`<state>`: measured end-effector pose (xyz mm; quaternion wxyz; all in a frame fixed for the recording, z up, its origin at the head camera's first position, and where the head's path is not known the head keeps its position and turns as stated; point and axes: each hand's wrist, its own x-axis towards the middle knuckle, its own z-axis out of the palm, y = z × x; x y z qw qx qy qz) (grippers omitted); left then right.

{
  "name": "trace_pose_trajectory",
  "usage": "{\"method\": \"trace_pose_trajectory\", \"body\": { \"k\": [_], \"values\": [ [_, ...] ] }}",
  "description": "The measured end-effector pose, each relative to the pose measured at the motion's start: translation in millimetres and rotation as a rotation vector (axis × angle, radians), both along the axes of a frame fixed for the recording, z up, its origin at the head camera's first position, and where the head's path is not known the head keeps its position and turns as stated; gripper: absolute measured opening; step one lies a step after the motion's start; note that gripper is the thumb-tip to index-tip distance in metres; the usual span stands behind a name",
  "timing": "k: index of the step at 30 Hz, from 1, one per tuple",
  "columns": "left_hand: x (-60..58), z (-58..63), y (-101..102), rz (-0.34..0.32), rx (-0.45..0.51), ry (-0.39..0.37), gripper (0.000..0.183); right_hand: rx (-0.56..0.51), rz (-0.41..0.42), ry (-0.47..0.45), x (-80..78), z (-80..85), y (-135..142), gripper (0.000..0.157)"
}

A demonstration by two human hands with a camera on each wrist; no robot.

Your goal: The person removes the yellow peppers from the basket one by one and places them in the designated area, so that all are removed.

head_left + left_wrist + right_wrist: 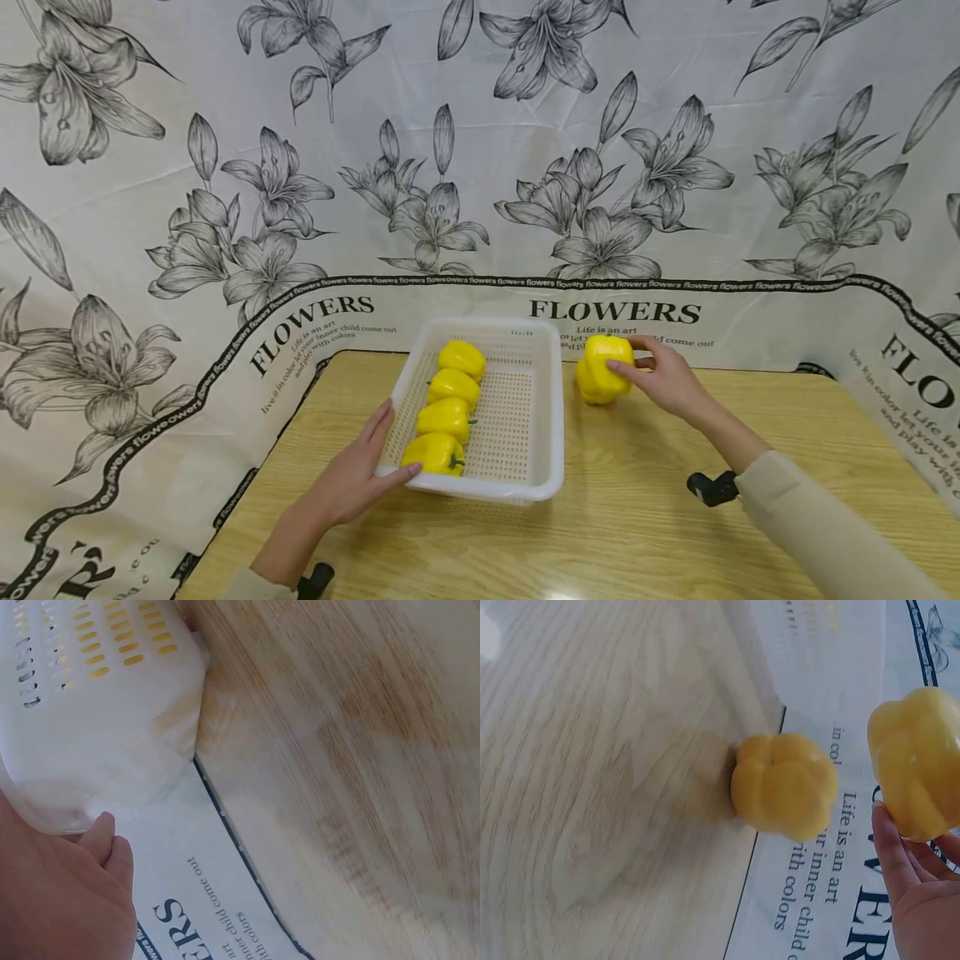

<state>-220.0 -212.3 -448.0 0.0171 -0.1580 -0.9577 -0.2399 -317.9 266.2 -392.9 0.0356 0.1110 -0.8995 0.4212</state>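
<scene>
The left hand (354, 468) clasped the white perforated basket (557, 417), the right hand (667, 382) pinched a yellow bell pepper (613, 365), and a gentle pinch and steady basket seemed wisest.

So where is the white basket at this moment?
In the head view, the white basket is mid-picture, with the left hand gripping its near-left corner and the yellow pepper in the right hand just to its right.

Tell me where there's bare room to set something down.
Free: the right half of the white basket, beside four yellow peppers, and the table between basket and right sleeve. Crowded: the basket's left side, and the far table edge, where the right hand holds one pepper near another pepper.
</scene>
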Motion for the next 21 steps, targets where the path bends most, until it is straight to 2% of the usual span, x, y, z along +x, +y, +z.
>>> {"method": "trace_pose_trajectory", "body": {
  "k": [8,16,21],
  "values": [
    [-0.6,-0.3,0,0.003,-0.004,-0.004,0.107,0.014,-0.029,-0.022,-2.1,-1.7,18,0.088],
    [-0.9,-2.4,0,0.004,-0.007,-0.004,0.107,0.07,-0.064,-0.051,-8.9,-13.0,36,0.089],
    [-0.9,-1.8,0,0.003,-0.008,0.0,0.107,0.057,-0.083,-0.058,-13.3,-20.6,45,0.087]
  ]
}}
